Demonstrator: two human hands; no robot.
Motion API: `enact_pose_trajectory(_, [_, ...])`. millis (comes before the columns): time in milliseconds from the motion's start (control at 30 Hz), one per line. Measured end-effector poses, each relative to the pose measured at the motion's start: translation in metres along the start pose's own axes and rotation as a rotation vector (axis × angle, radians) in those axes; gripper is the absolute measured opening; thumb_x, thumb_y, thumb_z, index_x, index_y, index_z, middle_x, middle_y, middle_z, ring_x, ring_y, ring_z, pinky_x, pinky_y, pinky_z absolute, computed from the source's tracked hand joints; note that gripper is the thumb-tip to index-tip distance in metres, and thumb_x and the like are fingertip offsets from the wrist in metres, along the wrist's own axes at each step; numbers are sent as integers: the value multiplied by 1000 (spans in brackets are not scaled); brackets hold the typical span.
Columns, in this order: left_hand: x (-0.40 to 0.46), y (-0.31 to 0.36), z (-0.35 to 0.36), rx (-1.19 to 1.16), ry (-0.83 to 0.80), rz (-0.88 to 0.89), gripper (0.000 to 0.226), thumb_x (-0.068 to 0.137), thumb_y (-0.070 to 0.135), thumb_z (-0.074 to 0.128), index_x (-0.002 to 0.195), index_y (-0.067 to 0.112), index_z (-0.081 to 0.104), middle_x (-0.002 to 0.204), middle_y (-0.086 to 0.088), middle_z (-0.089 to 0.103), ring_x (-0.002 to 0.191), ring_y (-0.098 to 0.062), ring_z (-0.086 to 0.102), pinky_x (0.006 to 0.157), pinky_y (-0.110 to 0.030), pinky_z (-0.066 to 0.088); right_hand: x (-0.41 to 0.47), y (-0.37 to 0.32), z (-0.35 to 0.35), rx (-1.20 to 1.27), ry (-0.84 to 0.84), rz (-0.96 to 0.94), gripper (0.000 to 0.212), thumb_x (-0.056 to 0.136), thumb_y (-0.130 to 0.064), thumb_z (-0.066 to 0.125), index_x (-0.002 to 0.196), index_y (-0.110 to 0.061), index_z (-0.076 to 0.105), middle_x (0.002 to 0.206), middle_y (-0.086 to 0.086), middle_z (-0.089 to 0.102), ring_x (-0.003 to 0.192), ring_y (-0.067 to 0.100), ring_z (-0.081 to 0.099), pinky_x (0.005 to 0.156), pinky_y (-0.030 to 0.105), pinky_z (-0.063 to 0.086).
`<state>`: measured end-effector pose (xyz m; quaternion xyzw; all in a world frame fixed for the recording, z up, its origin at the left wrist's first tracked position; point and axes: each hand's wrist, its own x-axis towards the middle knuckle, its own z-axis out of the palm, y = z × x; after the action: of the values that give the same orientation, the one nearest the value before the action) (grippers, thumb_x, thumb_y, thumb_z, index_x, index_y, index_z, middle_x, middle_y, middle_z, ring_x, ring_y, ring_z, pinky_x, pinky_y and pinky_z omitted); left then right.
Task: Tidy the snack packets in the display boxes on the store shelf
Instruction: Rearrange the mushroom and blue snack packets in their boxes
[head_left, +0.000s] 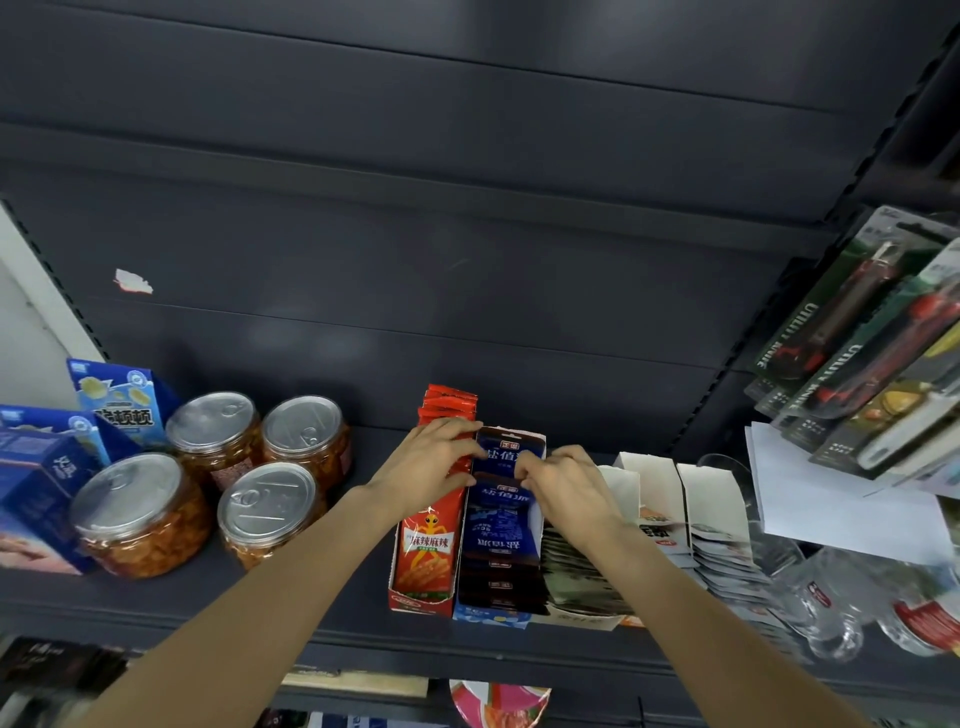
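Both hands at the rear of the blue display box (492, 616) on the shelf (291, 603). Left hand (427, 464) resting across the red packets (451, 402) of the red display box (420, 597), fingers (460, 427) curled, tips touching the left edge of the upright dark blue packet (511, 448). Right hand (563, 480) pinching that packet's right edge between thumb and curled fingers. More blue packets lying flat just below both hands. Four lidded jars (267, 512) standing well apart on the left.
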<state>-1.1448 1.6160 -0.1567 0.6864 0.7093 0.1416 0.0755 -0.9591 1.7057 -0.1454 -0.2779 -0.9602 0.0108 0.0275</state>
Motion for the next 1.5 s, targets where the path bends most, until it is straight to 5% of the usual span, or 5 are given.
enact_pose_trajectory(167, [1, 0, 1, -27, 9, 6, 22, 91, 27, 59, 112, 23, 67, 153, 5, 28, 141, -15, 19, 113, -38, 20, -4, -8, -11, 89, -14, 49, 18, 93, -22, 52, 109, -18, 44, 111, 2, 61, 113, 21, 45, 89, 28, 40])
enact_pose_trajectory(633, [0, 11, -3, 10, -34, -68, 27, 90, 29, 61, 116, 22, 66, 151, 5, 29, 140, -17, 20, 112, -39, 21, -25, -1, -70, 507, 439, 176, 8, 96, -17, 50, 89, -21, 47, 85, -6, 59, 76, 9, 55, 58, 24, 44])
enact_pose_trajectory(1233, [-37, 32, -16, -141, 71, -88, 30, 89, 26, 63, 119, 24, 63, 137, 4, 44, 130, -13, 36, 109, -36, 32, -80, -6, -86, 534, 622, 257, 4, 94, -13, 52, 91, -15, 53, 82, -4, 63, 75, 9, 59, 58, 21, 46])
enact_pose_trajectory(1367, [-51, 49, -28, -525, 87, -187, 26, 96, 24, 53, 117, 14, 63, 105, -3, 65, 89, -8, 60, 75, -14, 48, -82, -14, -89, 612, 645, 265, 3, 94, -14, 53, 92, -16, 54, 82, -6, 63, 76, 8, 60, 59, 24, 50])
enact_pose_trajectory(1500, [-61, 67, -42, -1141, -4, -469, 38, 100, 41, 38, 117, 14, 57, 84, -9, 69, 66, -15, 64, 63, -23, 50, -81, -23, -91, 816, 639, 242, 13, 93, -10, 54, 87, -21, 53, 84, -11, 64, 85, 9, 63, 64, 31, 55])
